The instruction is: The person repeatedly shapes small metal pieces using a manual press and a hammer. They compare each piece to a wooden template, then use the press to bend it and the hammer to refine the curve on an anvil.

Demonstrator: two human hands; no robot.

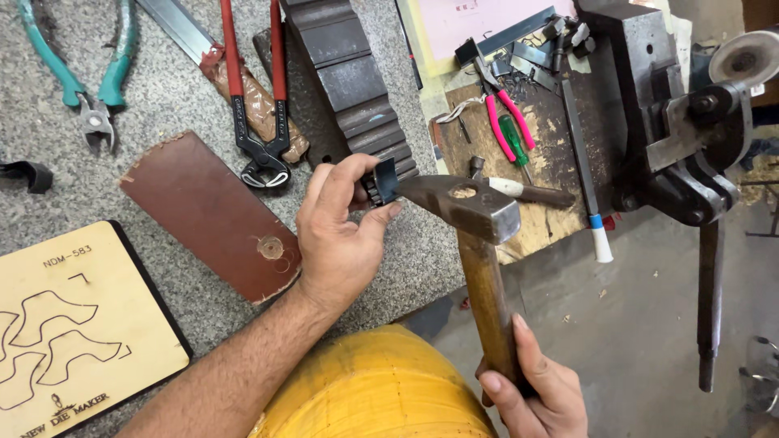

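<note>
Item: small dark metal strip point(383, 182), pinched between thumb and fingers of the left hand point(339, 235), held at the stepped block point(357, 89). Right hand point(535, 389) fingers wrapped around the hammer point(471, 212) handle. Advice: light, square taps; fingertips kept below the striking face.

**Hammer and small metal piece, both held up at the stepped block's near end**

Small dark metal piece point(383, 182): short bent strip, bluish sheen on the flat face, toothed or ridged lower edge. Pinched upright between thumb and fingers of left hand point(341, 235), just off the near end of the dark stepped metal block point(350, 81).

Hammer point(475, 243): worn steel head, wooden handle darkened with use. Head lies roughly level, tapered peen end touching or just beside the small piece, square face pointing away from the block. Handle runs down to right hand point(535, 389), gripped near the end.
</note>
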